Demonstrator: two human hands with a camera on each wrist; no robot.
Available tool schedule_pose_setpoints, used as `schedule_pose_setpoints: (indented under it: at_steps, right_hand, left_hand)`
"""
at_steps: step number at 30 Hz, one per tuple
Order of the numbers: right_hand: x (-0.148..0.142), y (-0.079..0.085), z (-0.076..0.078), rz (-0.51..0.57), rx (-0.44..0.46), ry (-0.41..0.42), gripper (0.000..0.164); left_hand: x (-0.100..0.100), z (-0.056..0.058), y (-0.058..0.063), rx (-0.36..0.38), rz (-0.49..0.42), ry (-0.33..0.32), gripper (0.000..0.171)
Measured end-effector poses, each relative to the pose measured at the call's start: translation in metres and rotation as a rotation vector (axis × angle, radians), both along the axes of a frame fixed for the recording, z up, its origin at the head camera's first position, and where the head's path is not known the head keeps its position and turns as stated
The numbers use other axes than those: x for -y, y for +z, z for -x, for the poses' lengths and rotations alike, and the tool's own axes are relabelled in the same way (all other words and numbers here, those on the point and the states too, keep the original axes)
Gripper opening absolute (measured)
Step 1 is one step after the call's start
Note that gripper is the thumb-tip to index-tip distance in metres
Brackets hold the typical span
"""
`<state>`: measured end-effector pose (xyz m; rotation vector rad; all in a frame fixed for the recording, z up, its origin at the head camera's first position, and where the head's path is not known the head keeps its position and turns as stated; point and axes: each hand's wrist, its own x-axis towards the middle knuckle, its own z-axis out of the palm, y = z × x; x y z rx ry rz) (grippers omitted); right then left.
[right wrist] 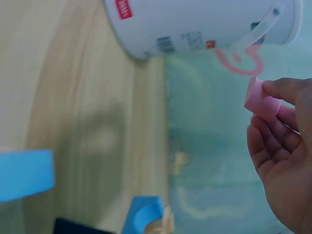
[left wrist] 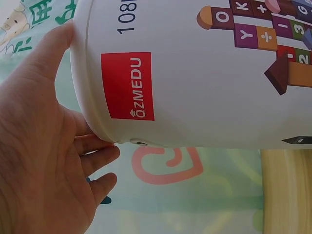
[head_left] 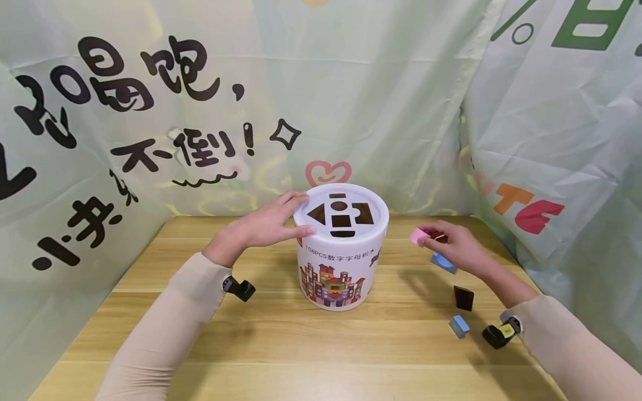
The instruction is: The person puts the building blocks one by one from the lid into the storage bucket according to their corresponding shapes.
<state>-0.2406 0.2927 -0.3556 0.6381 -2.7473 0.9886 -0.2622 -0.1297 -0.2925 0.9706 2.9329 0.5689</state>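
Observation:
A white toy-block bucket stands upright on the table, its lid cut with round, triangular, square and other holes. My left hand rests on the bucket's left rim, thumb on the near side of the lid and fingers at the far side. In the left wrist view, those fingers are relaxed along the rim. To the right of the bucket, my right hand is raised above the table. It pinches a pink cylindrical block between thumb and fingers, the other fingers curled below.
Below the right hand lies a blue block with a curved cutout. Nearer me are a dark triangular block and a blue rectangular block. Another blue piece is partly hidden by the right wrist camera. Printed cloth hangs behind the table.

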Motion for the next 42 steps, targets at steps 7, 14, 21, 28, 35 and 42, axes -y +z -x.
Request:
schedule_pose_setpoints:
  at_steps: [7,14,21,28,35,42]
  right_hand:
    - [0.018,0.026,-0.003,0.016,-0.037,0.014,0.036]
    - [0.031,0.047,-0.005,0.035,-0.093,0.034,0.036]
    - [0.049,0.07,-0.01,0.078,-0.126,0.058,0.033]
    - [0.075,0.086,-0.011,0.081,-0.141,0.114,0.029]
    - [0.092,0.092,-0.01,0.1,-0.122,0.201,0.027]
    - [0.108,0.09,-0.01,0.118,-0.077,0.277,0.025]
  left_hand:
    - [0.001,0.0,0.0,-0.002,-0.001,-0.005,0.098]
    - [0.002,0.003,-0.001,0.0,-0.015,-0.019,0.096]
    - [0.001,0.002,0.001,0.008,-0.012,-0.015,0.099]
    - [0.001,0.003,0.001,0.012,-0.016,-0.015,0.1]
    - [0.0,0.005,0.004,-0.005,-0.007,-0.013,0.099]
    - [0.0,0.003,0.001,0.009,-0.005,-0.008,0.098]
